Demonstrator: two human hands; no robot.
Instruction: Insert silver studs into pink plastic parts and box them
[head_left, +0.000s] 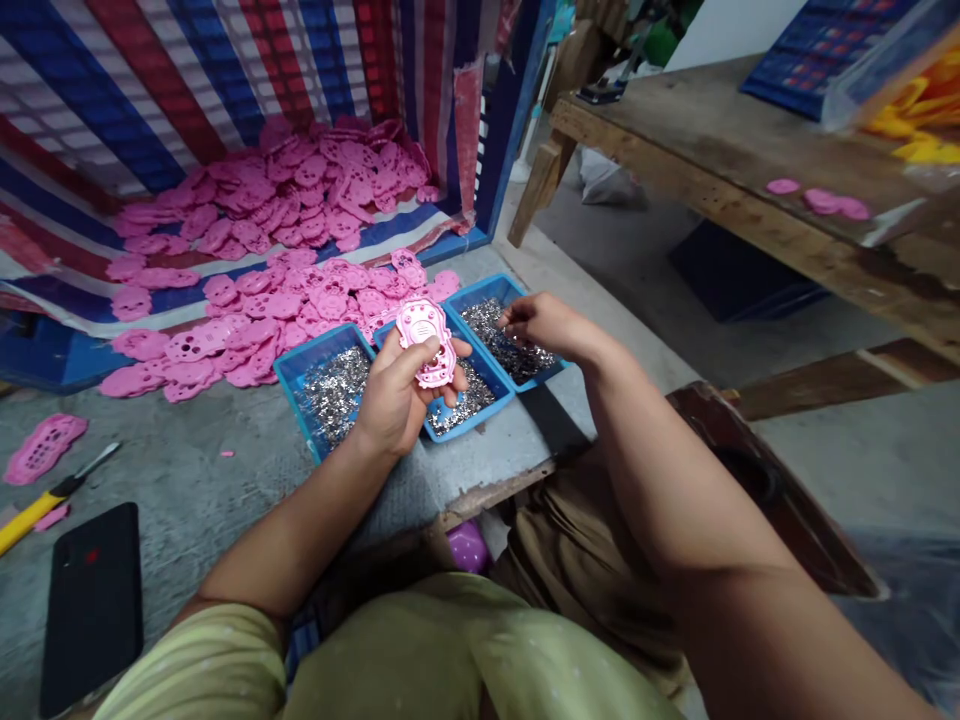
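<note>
My left hand (397, 390) is closed round a pink plastic casing (426, 338), its thumb pressed on the inner face. The casing has a moulded rim and several holes, and is held above the middle blue tray (480, 408). Over the right-hand blue tray (486, 287), my right hand (541, 324) has its fingertips pinched together among small shiny metal pieces (486, 320). Whatever is between those fingertips is too small to make out. A third blue tray (289, 375) to the left holds similar metal pieces (337, 390).
Many pink casings (300, 190) are heaped ahead on a striped sheet (135, 90) and spill onto the grey tabletop (247, 430). At left lie a yellow-handled screwdriver (37, 515) and a black phone (91, 600). A wooden table (697, 150) stands at right.
</note>
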